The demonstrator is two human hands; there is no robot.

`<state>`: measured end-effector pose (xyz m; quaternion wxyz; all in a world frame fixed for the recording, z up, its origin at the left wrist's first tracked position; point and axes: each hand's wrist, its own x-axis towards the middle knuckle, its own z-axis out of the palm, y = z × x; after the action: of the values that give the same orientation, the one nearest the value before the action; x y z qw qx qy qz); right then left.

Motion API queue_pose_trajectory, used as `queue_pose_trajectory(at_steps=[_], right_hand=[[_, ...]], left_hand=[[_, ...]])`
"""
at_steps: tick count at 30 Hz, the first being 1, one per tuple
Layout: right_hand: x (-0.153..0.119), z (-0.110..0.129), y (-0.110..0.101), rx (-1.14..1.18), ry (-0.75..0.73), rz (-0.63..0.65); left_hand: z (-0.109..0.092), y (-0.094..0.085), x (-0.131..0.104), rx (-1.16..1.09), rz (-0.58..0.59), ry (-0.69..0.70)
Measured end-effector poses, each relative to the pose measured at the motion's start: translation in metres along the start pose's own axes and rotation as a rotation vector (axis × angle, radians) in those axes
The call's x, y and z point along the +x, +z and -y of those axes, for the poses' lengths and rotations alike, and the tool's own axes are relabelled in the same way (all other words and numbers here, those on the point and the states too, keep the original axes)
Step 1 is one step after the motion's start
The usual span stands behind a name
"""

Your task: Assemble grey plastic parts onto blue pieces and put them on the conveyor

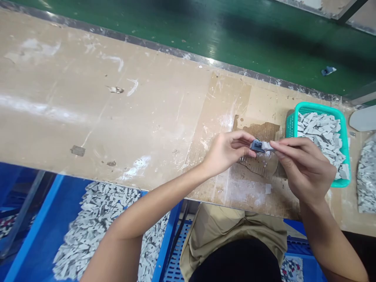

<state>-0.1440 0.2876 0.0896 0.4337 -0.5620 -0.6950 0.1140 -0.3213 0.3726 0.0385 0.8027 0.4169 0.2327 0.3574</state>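
Between the fingertips of my left hand point(229, 152) is a small dark blue-grey plastic part point(256, 146), held over the table. My right hand point(305, 166) pinches a small light grey piece point(266, 146) whose end meets the right side of the dark part. Below both hands a torn brown cardboard patch point(258, 166) lies on the worktable. Just beyond my right hand stands a teal basket point(346, 156) filled with light grey pieces.
Blue bins point(38, 235) with many grey pieces stand below the table's near edge at the left. A clear bag of pieces point(367, 176) lies at the far right. Another small part point(328, 71) rests on the green surface beyond the table point(147, 109).
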Motion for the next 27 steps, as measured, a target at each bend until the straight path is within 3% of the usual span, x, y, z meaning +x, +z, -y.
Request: queue_pose_trajectory(at_steps=[14,22,27], right_hand=[[0.001,0.001,0.001,-0.03,-0.014,0.049],[-0.002,0.005,0.004,-0.068,-0.02,0.049],[-0.002,0.013,0.01,-0.024,0.046,0.034]], left_hand=[[-0.001,0.002,-0.003,0.069,0.02,0.075],[0.001,0.006,-0.009,0.183,-0.107,0.181],[0.002,0.01,-0.012,0.149,-0.177,0.118]])
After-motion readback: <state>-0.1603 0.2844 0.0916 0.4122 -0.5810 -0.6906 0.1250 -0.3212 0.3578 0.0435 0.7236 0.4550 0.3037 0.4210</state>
